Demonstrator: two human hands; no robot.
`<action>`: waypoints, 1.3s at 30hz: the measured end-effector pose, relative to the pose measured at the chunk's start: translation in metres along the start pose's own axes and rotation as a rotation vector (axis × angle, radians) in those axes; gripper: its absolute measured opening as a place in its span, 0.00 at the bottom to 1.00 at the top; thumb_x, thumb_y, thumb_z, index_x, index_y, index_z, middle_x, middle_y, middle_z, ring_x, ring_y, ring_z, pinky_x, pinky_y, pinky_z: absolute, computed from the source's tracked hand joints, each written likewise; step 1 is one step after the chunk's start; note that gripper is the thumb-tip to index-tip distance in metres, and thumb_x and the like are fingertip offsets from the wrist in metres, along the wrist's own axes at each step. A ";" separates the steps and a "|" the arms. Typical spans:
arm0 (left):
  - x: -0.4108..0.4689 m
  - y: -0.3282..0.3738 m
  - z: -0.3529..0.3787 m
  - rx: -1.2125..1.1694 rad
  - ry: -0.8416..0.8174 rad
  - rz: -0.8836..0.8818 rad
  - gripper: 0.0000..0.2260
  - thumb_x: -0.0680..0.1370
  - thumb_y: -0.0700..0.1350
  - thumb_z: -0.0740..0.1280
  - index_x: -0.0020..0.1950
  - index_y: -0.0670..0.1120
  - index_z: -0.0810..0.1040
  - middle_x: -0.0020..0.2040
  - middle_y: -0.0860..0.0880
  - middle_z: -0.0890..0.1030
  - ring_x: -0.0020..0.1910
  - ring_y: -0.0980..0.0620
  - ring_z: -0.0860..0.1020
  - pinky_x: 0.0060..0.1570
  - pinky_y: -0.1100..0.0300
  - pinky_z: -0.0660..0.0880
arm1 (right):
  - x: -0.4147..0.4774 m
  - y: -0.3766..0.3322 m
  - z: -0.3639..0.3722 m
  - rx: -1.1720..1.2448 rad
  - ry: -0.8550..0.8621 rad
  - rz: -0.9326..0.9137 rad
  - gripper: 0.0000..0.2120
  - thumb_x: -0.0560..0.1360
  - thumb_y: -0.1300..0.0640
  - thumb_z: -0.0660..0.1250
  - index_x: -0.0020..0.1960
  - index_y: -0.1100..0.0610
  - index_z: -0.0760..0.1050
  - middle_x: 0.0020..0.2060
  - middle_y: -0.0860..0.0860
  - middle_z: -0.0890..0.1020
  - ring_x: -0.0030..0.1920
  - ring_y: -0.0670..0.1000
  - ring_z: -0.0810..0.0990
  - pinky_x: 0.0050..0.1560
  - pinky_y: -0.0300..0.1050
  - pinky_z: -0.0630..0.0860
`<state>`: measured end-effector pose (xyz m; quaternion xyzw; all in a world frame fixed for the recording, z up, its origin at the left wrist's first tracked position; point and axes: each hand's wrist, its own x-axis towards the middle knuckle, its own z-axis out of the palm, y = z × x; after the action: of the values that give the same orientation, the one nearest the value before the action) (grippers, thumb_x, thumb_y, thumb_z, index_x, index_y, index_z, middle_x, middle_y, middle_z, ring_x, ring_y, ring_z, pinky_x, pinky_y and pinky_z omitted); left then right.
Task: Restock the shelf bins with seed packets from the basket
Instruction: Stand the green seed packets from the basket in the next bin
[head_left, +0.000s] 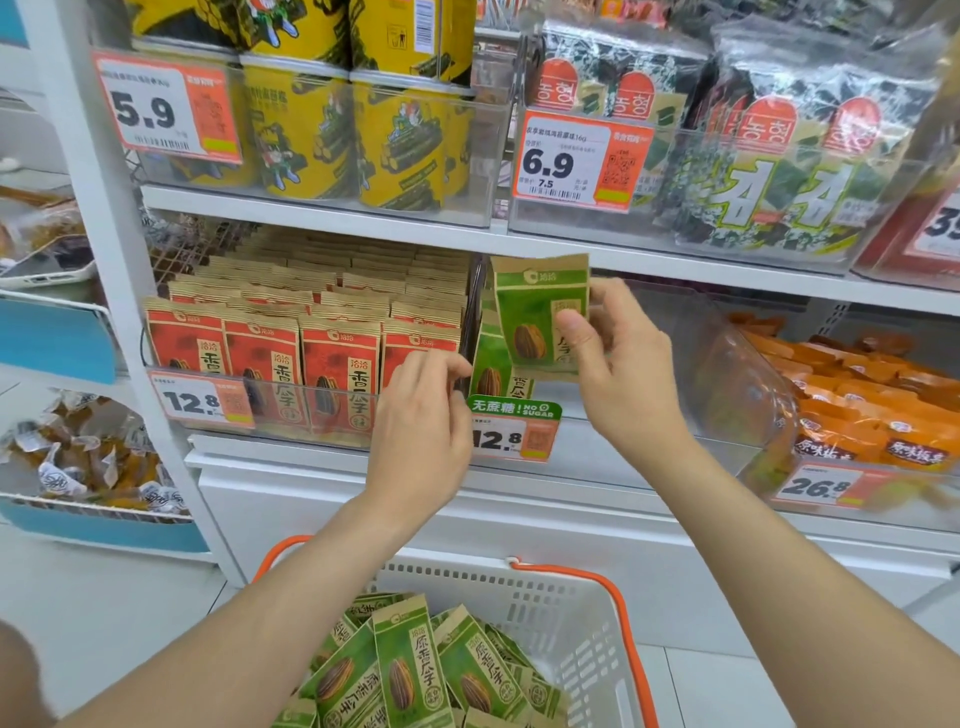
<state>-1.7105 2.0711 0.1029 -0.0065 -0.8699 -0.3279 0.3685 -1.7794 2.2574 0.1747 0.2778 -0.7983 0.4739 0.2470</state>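
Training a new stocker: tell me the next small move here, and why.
Probably lower the green packet pinched in the right hand into the clear bin, beside the standing green packets near the left hand: it hangs upright just above that mostly empty bin.

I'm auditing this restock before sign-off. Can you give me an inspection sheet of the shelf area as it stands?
Surface: white shelf carrying clear bins; green-packet bin mostly unfilled.
Job's things: green seed packet held over the bin's left end; standing green packets behind it; spare green packets piled in the white basket.
Clutter: nothing seen.
Hands: right hand pinches the held packet; left hand at the divider beside the red bin, grip unclear.
Cables: nothing seen.
Surroundings: red seed packets fill the left bin; yellow tins and seaweed packs above; orange snack packs to the right.
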 end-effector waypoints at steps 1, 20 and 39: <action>-0.002 -0.002 0.002 0.049 -0.027 -0.011 0.12 0.79 0.36 0.66 0.61 0.48 0.76 0.56 0.53 0.76 0.57 0.50 0.75 0.57 0.46 0.74 | -0.001 0.003 0.004 -0.032 -0.016 0.037 0.06 0.84 0.54 0.67 0.60 0.49 0.78 0.43 0.44 0.86 0.43 0.45 0.83 0.50 0.45 0.79; -0.017 -0.001 0.007 0.204 -0.073 0.047 0.22 0.72 0.34 0.70 0.64 0.48 0.76 0.64 0.47 0.69 0.62 0.45 0.68 0.61 0.51 0.68 | 0.009 -0.001 0.036 -0.334 -0.425 0.534 0.21 0.82 0.51 0.64 0.32 0.52 0.65 0.30 0.50 0.70 0.36 0.54 0.71 0.29 0.45 0.62; -0.140 -0.074 0.045 0.682 -1.274 0.135 0.18 0.83 0.45 0.61 0.74 0.47 0.71 0.70 0.43 0.71 0.69 0.40 0.71 0.70 0.45 0.69 | -0.083 -0.030 0.034 -0.585 -0.713 -0.224 0.13 0.81 0.53 0.60 0.39 0.55 0.70 0.42 0.52 0.71 0.46 0.58 0.74 0.38 0.51 0.72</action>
<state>-1.6558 2.0711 -0.0528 -0.1349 -0.9672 0.0524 -0.2089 -1.7039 2.2322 0.1237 0.4262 -0.8984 0.0748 0.0751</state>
